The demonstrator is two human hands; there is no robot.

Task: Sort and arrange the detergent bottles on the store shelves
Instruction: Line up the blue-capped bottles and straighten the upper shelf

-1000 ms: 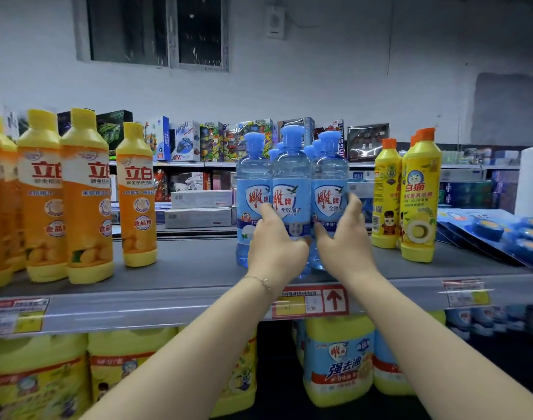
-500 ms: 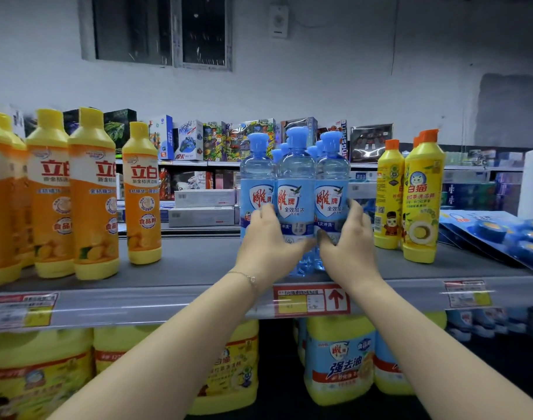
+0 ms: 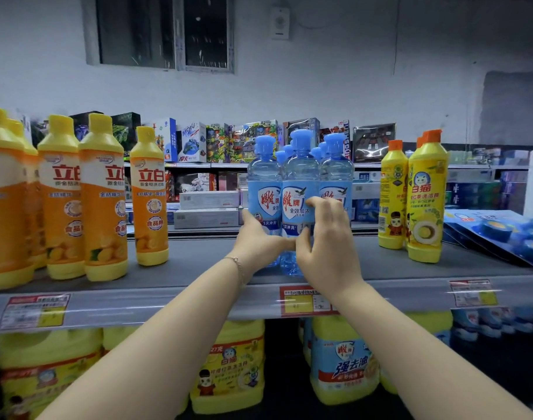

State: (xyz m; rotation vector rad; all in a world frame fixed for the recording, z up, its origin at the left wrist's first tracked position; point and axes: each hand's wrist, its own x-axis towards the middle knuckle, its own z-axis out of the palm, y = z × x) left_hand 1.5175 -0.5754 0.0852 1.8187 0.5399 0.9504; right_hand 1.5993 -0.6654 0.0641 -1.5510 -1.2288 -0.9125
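Note:
Three clear blue detergent bottles stand tight together at the front of the grey shelf (image 3: pixel 198 262), with more blue caps behind them. My left hand (image 3: pixel 260 242) grips the lower part of the left blue bottle (image 3: pixel 263 189); its fingers reach round the bottle's left side and the thumb lies across the front. My right hand (image 3: pixel 327 241) has its fingers curled at the label of the middle blue bottle (image 3: pixel 298 177), thumb low on the same bottle. It covers much of the right blue bottle (image 3: pixel 338 174).
Several orange bottles with yellow caps (image 3: pixel 103 201) stand at the left. Yellow bottles with orange caps (image 3: pixel 424 201) stand at the right, next to flat blue packs (image 3: pixel 501 234). Big yellow jugs (image 3: pixel 229 371) fill the shelf below. Price tags (image 3: pixel 301 301) line the shelf edge.
My left hand slid from the front of the cluster to the left bottle's side. My right hand came off the right bottle's side and curled onto the middle bottle's front.

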